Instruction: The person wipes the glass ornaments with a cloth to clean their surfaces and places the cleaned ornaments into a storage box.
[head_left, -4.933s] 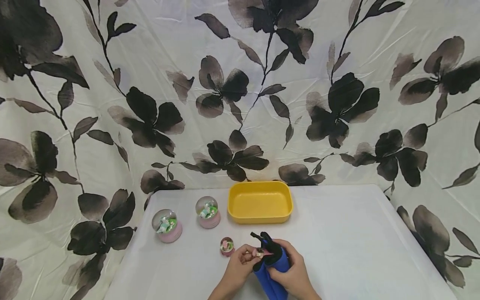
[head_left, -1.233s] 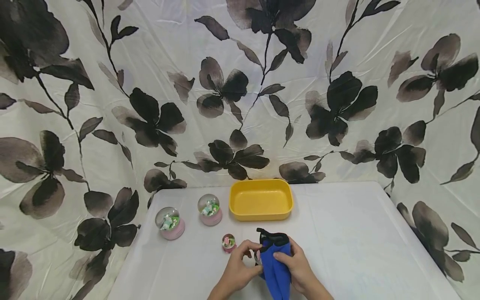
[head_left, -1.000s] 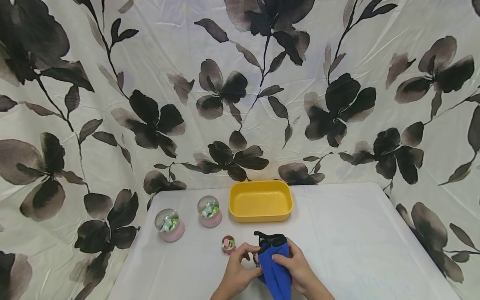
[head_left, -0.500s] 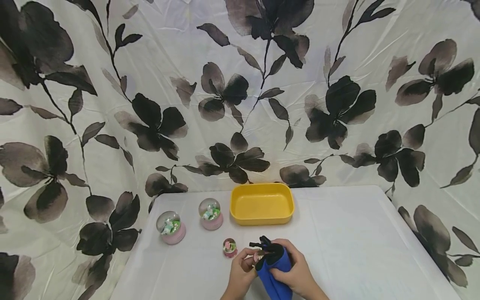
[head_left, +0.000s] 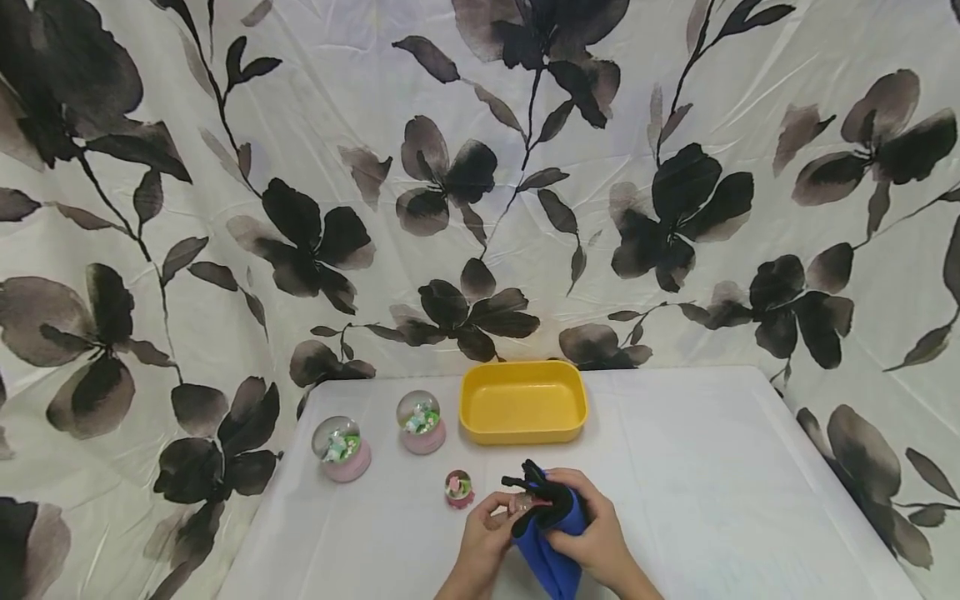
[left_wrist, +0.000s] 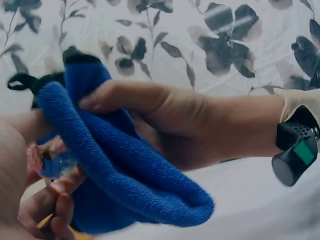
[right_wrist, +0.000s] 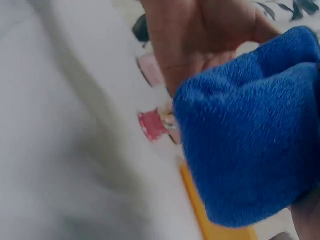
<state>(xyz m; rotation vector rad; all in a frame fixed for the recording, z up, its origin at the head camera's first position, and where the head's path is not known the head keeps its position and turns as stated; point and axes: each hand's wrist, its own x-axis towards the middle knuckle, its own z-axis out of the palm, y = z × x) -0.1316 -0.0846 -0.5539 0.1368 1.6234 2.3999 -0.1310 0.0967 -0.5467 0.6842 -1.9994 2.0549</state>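
Low in the head view, my left hand (head_left: pixel 483 537) pinches a small snow globe (head_left: pixel 520 502) with a pink base. My right hand (head_left: pixel 600 533) grips a folded blue cloth (head_left: pixel 551 562) with black edging and a loop. The cloth meets the globe's right side. In the left wrist view the right thumb lies over the cloth (left_wrist: pixel 125 155), and the clear globe (left_wrist: pixel 55 162) shows between the left fingers. In the right wrist view the cloth (right_wrist: pixel 250 135) hides the held globe and part of the left hand (right_wrist: pixel 190 35).
Another small snow globe (head_left: pixel 459 489) stands just left of my left hand. Two larger snow globes (head_left: pixel 341 450) with pink bases stand farther left. A yellow tray (head_left: pixel 522 437) sits at the white table's (head_left: pixel 712 483) back edge, before a floral curtain (head_left: pixel 555 208).
About a second ago the cloth covered more of the held globe, its blue face toward the camera. Since then it has turned, bringing the black edging around to the globe. The other things stay put.
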